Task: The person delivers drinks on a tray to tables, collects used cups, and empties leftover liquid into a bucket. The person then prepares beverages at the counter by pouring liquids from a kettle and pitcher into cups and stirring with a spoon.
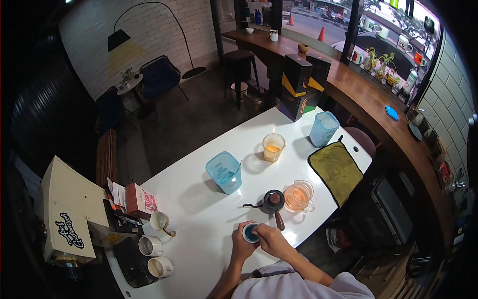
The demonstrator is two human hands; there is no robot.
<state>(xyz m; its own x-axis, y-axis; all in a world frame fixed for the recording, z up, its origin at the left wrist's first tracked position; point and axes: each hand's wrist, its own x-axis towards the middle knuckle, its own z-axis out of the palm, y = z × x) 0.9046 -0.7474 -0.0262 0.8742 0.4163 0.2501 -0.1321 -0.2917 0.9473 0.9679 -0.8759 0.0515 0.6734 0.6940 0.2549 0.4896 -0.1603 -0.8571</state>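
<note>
Near the table's front edge, my left hand (pixel 240 244) is wrapped round a small white-rimmed cup with a teal inside (pixel 250 232). My right hand (pixel 270 239) is closed at the cup's right rim, its fingertips over the opening; whatever they pinch is hidden. Just beyond my hands stands a dark gooseneck kettle (pixel 273 199), spout to the left and brown handle toward me. To its right is a glass server (pixel 298 196) holding a pinkish-orange liquid. A translucent blue container (pixel 224 173) with some liquid stands farther back on the left.
A cup with orange contents (pixel 273 148), another blue container (pixel 324 129) and an olive cloth (pixel 336 172) lie along the far and right side of the white table (pixel 194 219). Black boxes (pixel 300 87) stand behind. At left are several white mugs (pixel 160 267) and a cream machine (pixel 69 209).
</note>
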